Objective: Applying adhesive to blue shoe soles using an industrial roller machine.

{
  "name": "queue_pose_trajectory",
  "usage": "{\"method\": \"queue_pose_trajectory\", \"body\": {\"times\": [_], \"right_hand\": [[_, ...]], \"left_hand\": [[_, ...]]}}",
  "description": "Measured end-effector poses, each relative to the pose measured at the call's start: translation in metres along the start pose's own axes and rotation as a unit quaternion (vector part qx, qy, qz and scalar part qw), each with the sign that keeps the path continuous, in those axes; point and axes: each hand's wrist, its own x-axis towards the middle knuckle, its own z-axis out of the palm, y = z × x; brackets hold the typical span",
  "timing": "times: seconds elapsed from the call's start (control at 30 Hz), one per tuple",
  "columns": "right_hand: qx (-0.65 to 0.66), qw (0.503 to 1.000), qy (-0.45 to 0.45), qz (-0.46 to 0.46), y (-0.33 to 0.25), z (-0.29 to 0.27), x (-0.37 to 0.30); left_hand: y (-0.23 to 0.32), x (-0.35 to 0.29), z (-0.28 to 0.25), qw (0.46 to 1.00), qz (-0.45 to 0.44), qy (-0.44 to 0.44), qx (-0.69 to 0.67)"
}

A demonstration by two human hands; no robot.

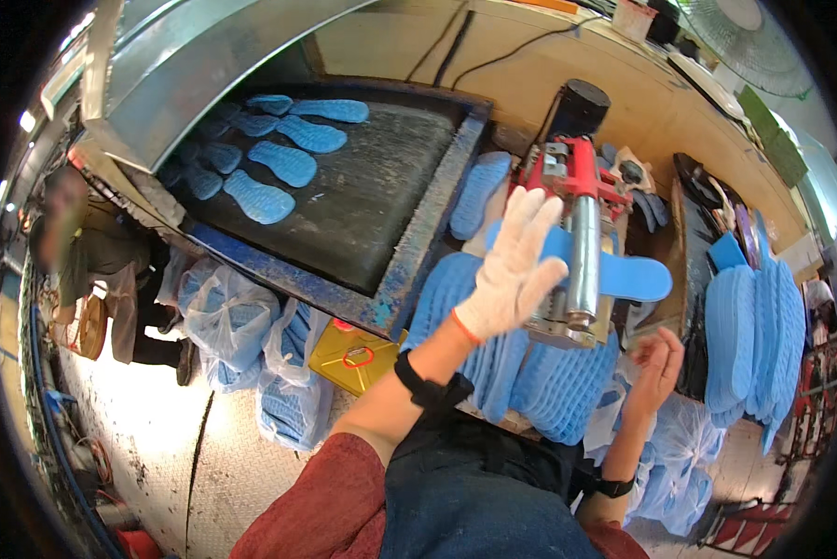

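A blue insole [635, 277] lies across a small red roller machine, with its middle hidden under the shiny metal roller [583, 261]. My left hand [514, 270], in a white glove, is at the left of the roller, over the left end of the insole. Its fingers are stretched out and apart; whether it touches the insole I cannot tell. Bare, my right hand [656, 368] hovers below and right of the roller, its fingers loosely bent with nothing seen in them. Stacked blue insoles [563, 387] stand near me, below the machine.
At the left, several blue insoles [258, 197] lie on a dark conveyor belt [372, 196]. More stacks [731, 335] stand at the right. Filled plastic bags [227, 317] and a yellow can [353, 359] are on the floor. A person [111, 261] sits at far left.
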Motion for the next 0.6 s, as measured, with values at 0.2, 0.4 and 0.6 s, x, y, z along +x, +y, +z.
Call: {"method": "queue_pose_trajectory", "body": {"times": [0.2,0.4,0.6], "right_hand": [[0.089,0.981,-0.037,0.170,0.030,-0.010,-0.037],[0.087,0.908,-0.283,0.295,0.058,0.051,-0.040],[-0.251,0.913,-0.258,-0.193,0.075,0.113,-0.065]], "left_hand": [[-0.033,-0.030,0.011,0.876,-0.351,-0.034,-0.329],[-0.002,-0.058,-0.033,0.841,-0.411,-0.094,-0.338],[0.051,-0.073,-0.066,0.714,-0.511,-0.033,-0.478]]}}
